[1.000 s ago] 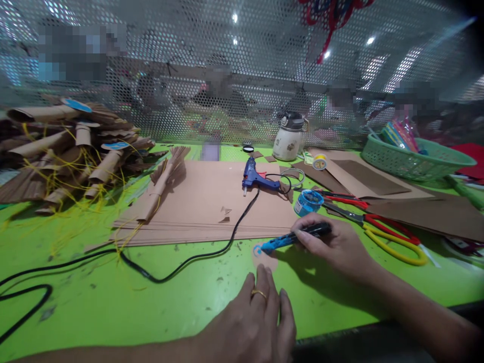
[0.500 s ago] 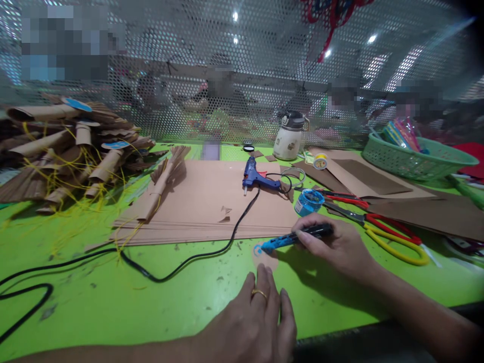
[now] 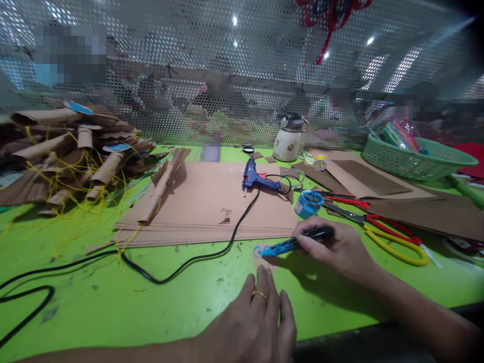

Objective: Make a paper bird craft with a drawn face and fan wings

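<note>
On the green surface [image 3: 170, 312], the left hand [image 3: 254, 315] lies unclenched, fingertips on the near edge of a paper disc [image 3: 268, 261]; from the disc's right, a blue-smeared black pen [image 3: 288, 245] reaches over it, grasped in the right hand [image 3: 336, 246] farther right

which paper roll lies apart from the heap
The paper roll on the stacked brown sheets, left of the blue glue gun; the others lie together in the heap.

Green desk [image 3: 170, 312] with dark smudges [image 3: 49, 315]
On it: stacked brown paper sheets [image 3: 200, 194], a small paper disc [image 3: 271, 261], a blue-stained jar [image 3: 309, 202], a white bottle [image 3: 287, 144], a black cord [image 3: 212, 254].
</note>
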`<state>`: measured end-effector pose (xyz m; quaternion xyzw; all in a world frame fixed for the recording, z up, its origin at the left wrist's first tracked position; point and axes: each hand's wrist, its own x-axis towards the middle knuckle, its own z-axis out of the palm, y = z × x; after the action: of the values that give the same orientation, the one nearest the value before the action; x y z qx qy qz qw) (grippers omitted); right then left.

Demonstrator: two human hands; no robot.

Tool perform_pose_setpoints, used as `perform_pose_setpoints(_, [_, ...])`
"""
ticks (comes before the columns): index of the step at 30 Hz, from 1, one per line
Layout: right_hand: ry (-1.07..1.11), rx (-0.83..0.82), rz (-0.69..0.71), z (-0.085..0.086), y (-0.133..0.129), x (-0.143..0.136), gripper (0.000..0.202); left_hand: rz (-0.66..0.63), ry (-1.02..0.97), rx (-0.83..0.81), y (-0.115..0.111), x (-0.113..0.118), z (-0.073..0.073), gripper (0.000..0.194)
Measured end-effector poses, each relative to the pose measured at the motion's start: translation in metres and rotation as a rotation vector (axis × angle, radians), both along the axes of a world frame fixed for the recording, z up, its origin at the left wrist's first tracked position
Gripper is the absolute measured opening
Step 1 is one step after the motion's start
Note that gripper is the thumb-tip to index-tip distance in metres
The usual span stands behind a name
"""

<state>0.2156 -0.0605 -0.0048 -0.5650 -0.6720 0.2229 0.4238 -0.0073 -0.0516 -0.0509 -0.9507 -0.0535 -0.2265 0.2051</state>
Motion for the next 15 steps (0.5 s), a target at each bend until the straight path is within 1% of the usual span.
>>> perform_pose_setpoints(5, [0.073, 0.023, -0.084, -0.002, 0.0, 0.001, 0.007, -0.013, 0.009, -0.011, -0.001, -0.003, 0.001, 0.038])
perform_pose_setpoints(8, [0.085, -0.006, -0.091, 0.0, -0.001, -0.001, 0.011, 0.002, -0.009, 0.019, 0.001, -0.004, 0.0, 0.028])
perform_pose_setpoints(9, [0.091, -0.017, -0.098, 0.001, -0.001, -0.003, 0.012, 0.011, -0.007, 0.039, 0.002, -0.002, -0.003, 0.024])
perform_pose_setpoints(11, [0.119, -0.034, -0.128, 0.003, -0.003, -0.007, 0.016, 0.016, -0.035, 0.098, 0.005, 0.003, -0.012, 0.017])
perform_pose_setpoints(13, [0.171, -0.05, -0.181, 0.002, -0.004, -0.012, 0.019, -0.003, 0.003, 0.142, 0.01, 0.01, -0.025, 0.02])
perform_pose_setpoints(15, [0.223, -0.049, -0.227, -0.003, -0.004, -0.013, 0.019, 0.002, 0.13, 0.132, 0.016, 0.015, -0.034, 0.02])
